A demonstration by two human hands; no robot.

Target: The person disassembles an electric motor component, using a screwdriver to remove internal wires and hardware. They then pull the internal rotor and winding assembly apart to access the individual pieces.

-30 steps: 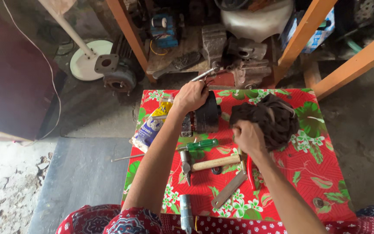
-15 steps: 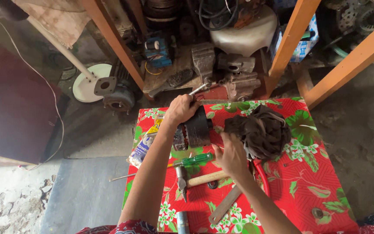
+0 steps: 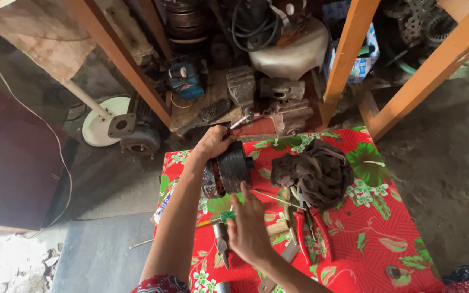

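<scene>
Your left hand (image 3: 213,142) still grips the dark motor (image 3: 226,172) at frame centre — your right hand (image 3: 251,228) has let go of the rag (image 3: 316,171), open and empty.

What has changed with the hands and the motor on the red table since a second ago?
The right hand has left the dark rag and pulled back toward the person, now open above the tools. The left hand has kept its grip on the motor part, whose tilt may have shifted slightly. The rag, the red pliers and the flowered cloth stayed as they were.
</scene>
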